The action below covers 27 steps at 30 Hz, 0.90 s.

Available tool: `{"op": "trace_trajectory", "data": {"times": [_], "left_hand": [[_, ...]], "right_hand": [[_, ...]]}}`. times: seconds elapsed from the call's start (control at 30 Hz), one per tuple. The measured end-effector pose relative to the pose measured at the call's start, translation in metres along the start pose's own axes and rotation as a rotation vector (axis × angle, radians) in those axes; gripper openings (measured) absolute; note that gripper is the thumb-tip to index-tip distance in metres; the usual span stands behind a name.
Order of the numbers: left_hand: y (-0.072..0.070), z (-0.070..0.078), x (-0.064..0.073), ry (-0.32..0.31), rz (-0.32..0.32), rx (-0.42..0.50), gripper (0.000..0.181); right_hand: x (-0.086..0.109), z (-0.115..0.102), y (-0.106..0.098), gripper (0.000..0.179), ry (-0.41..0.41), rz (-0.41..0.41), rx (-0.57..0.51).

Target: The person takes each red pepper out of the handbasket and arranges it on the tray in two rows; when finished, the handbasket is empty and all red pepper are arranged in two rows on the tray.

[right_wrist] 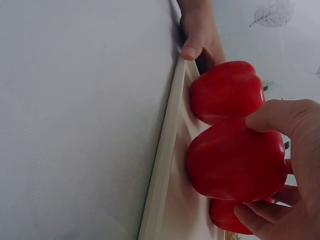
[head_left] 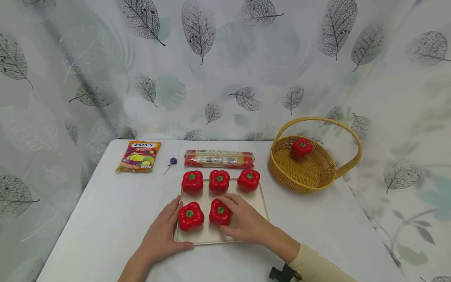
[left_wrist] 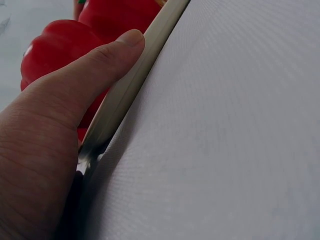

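Note:
In the head view my right hand (head_left: 243,219) grips a red bell pepper (head_left: 215,215) at the front of a cream tray (head_left: 250,231). The right wrist view shows the thumb on one side of that bell pepper (right_wrist: 235,162) and the fingers curled at the other. My left hand (head_left: 162,231) rests at the tray's front left corner, fingers extended along the left side, thumb (left_wrist: 120,50) against the front rim. Beside it sits another red bell pepper (head_left: 191,221). Three more stand along the tray's back edge, one of them a red bell pepper (head_left: 219,188) in the middle.
A yellow wicker basket (head_left: 306,184) with a tall handle stands at the back right, holding one red bell pepper (head_left: 301,150). Behind the tray lies a long clear-and-red packet (head_left: 218,159). Further left are a purple lollipop (head_left: 173,161) and a Fox's candy bag (head_left: 139,156).

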<state>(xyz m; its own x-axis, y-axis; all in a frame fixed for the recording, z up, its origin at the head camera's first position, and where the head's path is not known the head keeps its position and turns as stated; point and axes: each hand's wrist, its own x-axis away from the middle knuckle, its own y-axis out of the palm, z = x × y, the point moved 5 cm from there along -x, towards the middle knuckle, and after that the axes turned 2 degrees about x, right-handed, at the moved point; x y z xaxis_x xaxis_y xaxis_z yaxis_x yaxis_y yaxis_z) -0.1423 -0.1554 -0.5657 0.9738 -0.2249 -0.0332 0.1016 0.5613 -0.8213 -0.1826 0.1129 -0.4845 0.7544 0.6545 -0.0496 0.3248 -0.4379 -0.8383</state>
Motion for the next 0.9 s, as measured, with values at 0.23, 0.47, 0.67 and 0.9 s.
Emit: {"op": "trace_trajectory", "data": {"times": [0.23,0.47,0.67,0.9], "left_hand": [[0.0004,-0.0003,-0.0007,-0.001,-0.005,-0.003,0.141],[0.0021,-0.0021,-0.0006,-0.008,-0.013,-0.008,0.142],[0.0011,-0.0022,-0.0003,-0.007,-0.007,-0.009,0.142],[0.0004,-0.0014,0.0001,-0.013,-0.012,0.002,0.141]], "right_hand": [[0.0004,0.0009,0.0000,0.089,-0.008,-0.002,-0.003],[0.0003,0.0016,-0.0004,0.090,0.002,-0.010,-0.012],[0.0003,0.0008,-0.0007,0.091,-0.003,-0.010,-0.022],[0.0022,0.0002,-0.0054,0.092,0.004,-0.003,-0.013]]}}
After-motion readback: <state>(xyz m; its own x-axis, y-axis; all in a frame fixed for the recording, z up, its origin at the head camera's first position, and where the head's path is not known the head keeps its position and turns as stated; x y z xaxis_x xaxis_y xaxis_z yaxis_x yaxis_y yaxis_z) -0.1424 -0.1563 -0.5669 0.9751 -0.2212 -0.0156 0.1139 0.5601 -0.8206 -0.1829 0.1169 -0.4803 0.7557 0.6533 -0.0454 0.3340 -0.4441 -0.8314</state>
